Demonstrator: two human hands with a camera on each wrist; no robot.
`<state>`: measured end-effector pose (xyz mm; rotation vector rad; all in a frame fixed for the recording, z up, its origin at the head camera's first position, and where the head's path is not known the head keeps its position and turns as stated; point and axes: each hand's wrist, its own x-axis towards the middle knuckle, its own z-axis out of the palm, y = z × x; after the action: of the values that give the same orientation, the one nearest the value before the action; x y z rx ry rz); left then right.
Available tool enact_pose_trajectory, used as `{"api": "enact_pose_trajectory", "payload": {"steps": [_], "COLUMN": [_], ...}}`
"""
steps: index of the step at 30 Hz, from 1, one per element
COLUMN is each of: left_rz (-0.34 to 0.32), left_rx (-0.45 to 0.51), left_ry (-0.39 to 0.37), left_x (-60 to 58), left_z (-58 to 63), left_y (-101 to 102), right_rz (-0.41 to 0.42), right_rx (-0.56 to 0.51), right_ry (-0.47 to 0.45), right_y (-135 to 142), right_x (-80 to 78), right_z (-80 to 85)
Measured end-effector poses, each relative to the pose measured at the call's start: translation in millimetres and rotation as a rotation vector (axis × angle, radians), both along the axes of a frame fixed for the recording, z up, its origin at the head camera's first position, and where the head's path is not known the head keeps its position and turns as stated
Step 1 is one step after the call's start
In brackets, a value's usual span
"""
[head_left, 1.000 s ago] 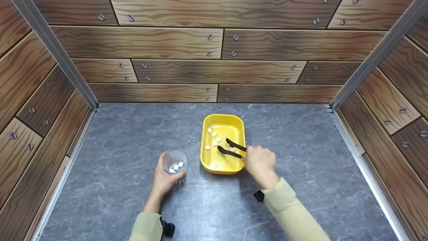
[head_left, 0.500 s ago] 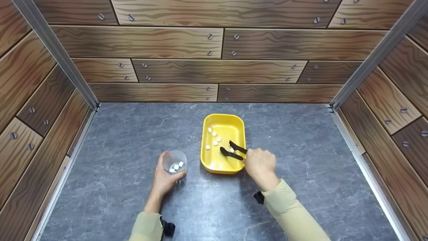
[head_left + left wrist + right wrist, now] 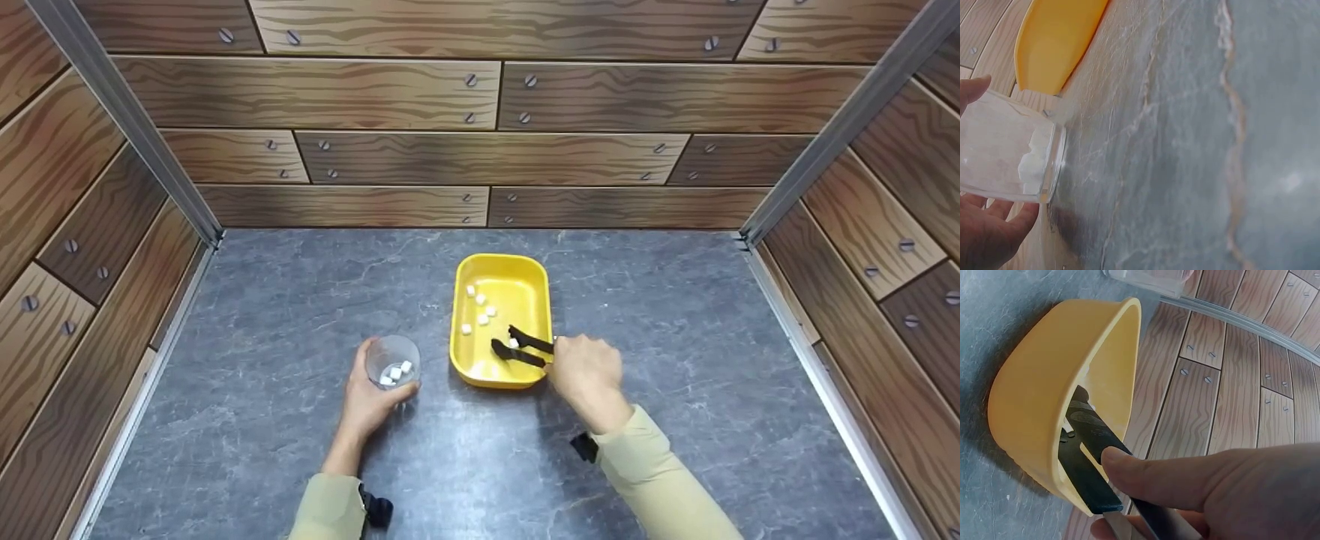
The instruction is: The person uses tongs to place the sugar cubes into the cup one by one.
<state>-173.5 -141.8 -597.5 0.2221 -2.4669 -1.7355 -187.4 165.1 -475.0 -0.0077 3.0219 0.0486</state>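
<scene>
On the worktop (image 3: 675, 315): yellow tub (image 3: 521, 296), white cubes (image 3: 481, 299) inside.
Left hand (image 3: 367, 405): grip wraps round a clear cup (image 3: 390, 351) of cubes, near the tub.
Right hand (image 3: 587, 373): grip holds black tongs (image 3: 521, 357), one cube (image 3: 514, 343) between their ends inside the tub.

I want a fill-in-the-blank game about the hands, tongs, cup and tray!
The right hand holds tongs coloured ____.
The left hand grips the clear cup, which contains cubes coloured ____.
The tray is coloured ____.
In the head view, the cup is to the tray's ____.

Missing words: black; white; yellow; left.
</scene>
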Motion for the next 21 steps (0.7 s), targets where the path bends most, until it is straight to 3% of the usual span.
{"api": "enact_pose_trajectory", "payload": {"steps": [13,21], "left_rz": [-0.01,-0.011], "left_rx": [-0.006,-0.012], "left_ry": [0.0,0.003], "left_x": [0.3,-0.2], "left_z": [0.7,0.9], "left_y": [0.0,-0.2], "right_rz": [0.02,-0.007], "right_rx": [-0.019,-0.095], "right_ry": [0.046,0.057], "right_y": [7.4,16.0], "right_x": [1.4,-0.6], "right_z": [-6.7,-10.7]}}
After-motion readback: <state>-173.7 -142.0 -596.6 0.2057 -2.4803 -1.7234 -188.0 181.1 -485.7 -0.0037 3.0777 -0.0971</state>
